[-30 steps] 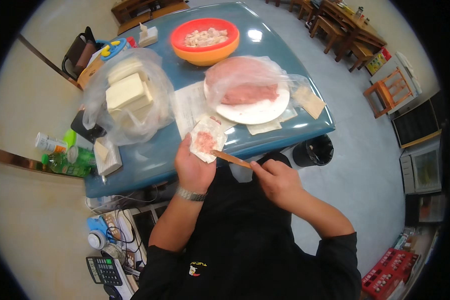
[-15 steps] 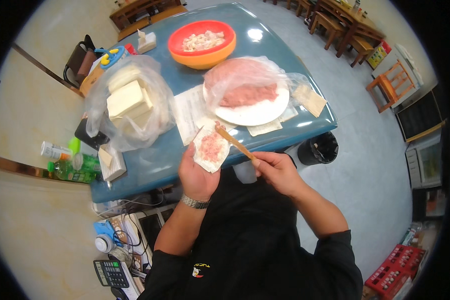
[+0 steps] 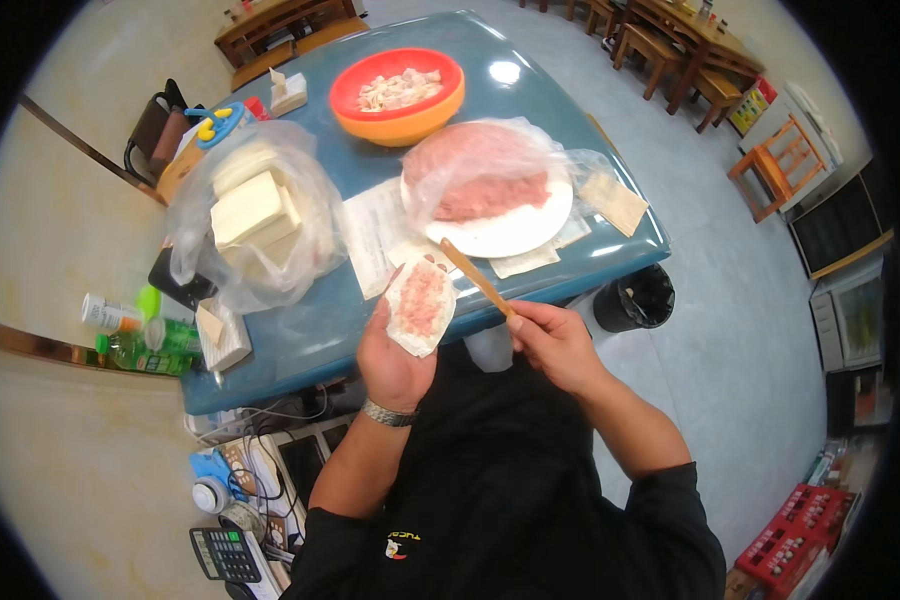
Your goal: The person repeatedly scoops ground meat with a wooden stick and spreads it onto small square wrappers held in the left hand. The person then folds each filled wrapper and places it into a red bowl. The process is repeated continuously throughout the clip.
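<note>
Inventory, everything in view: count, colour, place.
table: one, teal, centre
bowls: apparently two nested, red and orange, table's far side
plate: one, white, table's right
minced meat: one mound, pink, on plate
bag: one, clear, table's left
blocks: several, cream, in bag
tissue packs: two, white, table's left
bottles: several, mostly green, far left
bin: one, black, floor
wooden chair: one, brown, right
calculator: one, black, lower left
held sheet: one, white, pink spread on top, left hand
stick: one, brown, right hand
watch: one, silver, left wrist
left hand: one, bare, under sheet
right hand: one, bare, gripping stick
</note>
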`<control>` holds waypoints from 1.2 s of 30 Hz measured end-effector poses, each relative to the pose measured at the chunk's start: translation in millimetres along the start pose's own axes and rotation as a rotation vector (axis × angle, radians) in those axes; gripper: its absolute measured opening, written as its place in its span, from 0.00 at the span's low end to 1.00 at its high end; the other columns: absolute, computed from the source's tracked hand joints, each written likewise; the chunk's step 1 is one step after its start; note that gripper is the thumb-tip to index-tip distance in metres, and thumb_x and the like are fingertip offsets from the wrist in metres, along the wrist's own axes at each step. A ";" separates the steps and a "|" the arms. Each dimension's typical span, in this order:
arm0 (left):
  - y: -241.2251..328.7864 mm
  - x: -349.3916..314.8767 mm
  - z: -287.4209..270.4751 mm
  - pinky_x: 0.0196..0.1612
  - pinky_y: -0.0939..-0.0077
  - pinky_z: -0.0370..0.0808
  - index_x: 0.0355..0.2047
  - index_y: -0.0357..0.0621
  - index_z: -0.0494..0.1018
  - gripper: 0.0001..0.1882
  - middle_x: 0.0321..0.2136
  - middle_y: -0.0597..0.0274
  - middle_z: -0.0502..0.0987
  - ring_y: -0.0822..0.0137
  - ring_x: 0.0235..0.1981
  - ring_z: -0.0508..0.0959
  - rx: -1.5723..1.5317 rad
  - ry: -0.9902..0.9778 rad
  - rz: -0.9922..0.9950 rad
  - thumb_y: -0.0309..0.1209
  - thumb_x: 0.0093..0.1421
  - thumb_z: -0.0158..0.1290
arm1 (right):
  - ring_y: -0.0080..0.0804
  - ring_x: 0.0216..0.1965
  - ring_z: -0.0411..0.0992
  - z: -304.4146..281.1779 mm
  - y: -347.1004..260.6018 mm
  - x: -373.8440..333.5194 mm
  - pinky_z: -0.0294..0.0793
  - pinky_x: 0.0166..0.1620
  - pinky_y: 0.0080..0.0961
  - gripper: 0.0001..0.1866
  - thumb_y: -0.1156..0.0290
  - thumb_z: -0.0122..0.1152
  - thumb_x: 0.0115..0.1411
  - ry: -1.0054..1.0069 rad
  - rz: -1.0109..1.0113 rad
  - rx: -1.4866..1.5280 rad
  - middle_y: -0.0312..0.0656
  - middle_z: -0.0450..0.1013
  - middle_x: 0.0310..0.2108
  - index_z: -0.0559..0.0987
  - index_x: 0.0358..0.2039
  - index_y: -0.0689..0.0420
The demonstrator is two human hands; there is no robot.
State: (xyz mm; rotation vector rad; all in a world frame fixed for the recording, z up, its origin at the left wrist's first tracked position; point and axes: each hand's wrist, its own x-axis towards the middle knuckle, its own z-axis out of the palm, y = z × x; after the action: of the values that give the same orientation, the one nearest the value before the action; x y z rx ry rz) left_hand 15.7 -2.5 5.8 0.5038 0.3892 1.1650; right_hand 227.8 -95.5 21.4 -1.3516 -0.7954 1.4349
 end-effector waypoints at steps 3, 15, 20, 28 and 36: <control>3.5 4.1 -5.4 0.78 0.52 0.59 0.75 0.29 0.56 0.34 0.74 0.41 0.64 0.46 0.75 0.64 -0.022 0.010 -0.007 0.40 0.76 0.37 | 0.15 0.33 0.73 7.4 -0.2 -11.9 0.73 0.37 0.15 0.17 0.71 0.62 0.75 -0.026 -0.089 -0.053 0.30 0.78 0.32 0.82 0.59 0.64; 25.3 14.2 -7.6 0.77 0.47 0.60 0.75 0.30 0.56 0.34 0.74 0.40 0.63 0.42 0.74 0.65 -0.065 0.006 0.010 0.40 0.76 0.36 | 0.20 0.25 0.70 -8.5 14.6 -23.0 0.69 0.27 0.19 0.14 0.69 0.63 0.73 -0.076 -0.151 -0.219 0.34 0.77 0.29 0.85 0.56 0.60; 1.8 1.3 -2.1 0.77 0.43 0.59 0.75 0.32 0.56 0.35 0.74 0.38 0.63 0.39 0.73 0.65 -0.102 -0.052 -0.095 0.42 0.76 0.36 | 0.39 0.32 0.76 31.8 5.0 -11.2 0.78 0.34 0.33 0.19 0.75 0.66 0.64 0.232 -0.938 -0.912 0.40 0.74 0.33 0.84 0.57 0.55; 29.6 2.0 1.4 0.76 0.43 0.61 0.74 0.29 0.57 0.34 0.72 0.36 0.64 0.36 0.72 0.65 -0.111 0.011 -0.008 0.41 0.76 0.38 | 0.37 0.33 0.74 21.6 40.3 -3.9 0.77 0.32 0.31 0.26 0.78 0.68 0.59 0.236 -1.025 -1.069 0.38 0.73 0.35 0.83 0.60 0.51; 42.0 15.5 0.0 0.72 0.48 0.68 0.72 0.25 0.60 0.32 0.67 0.35 0.71 0.40 0.67 0.73 0.051 -0.095 -0.058 0.38 0.77 0.40 | 0.44 0.35 0.78 -5.4 35.4 -22.2 0.78 0.40 0.33 0.17 0.78 0.64 0.66 0.053 -0.541 -0.679 0.47 0.76 0.32 0.84 0.55 0.60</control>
State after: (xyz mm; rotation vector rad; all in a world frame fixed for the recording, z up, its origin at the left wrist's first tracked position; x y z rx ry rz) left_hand -11.0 24.9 29.0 0.5868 0.3498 1.0730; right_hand 223.6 -128.3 -4.8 -1.4860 -1.5618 0.7150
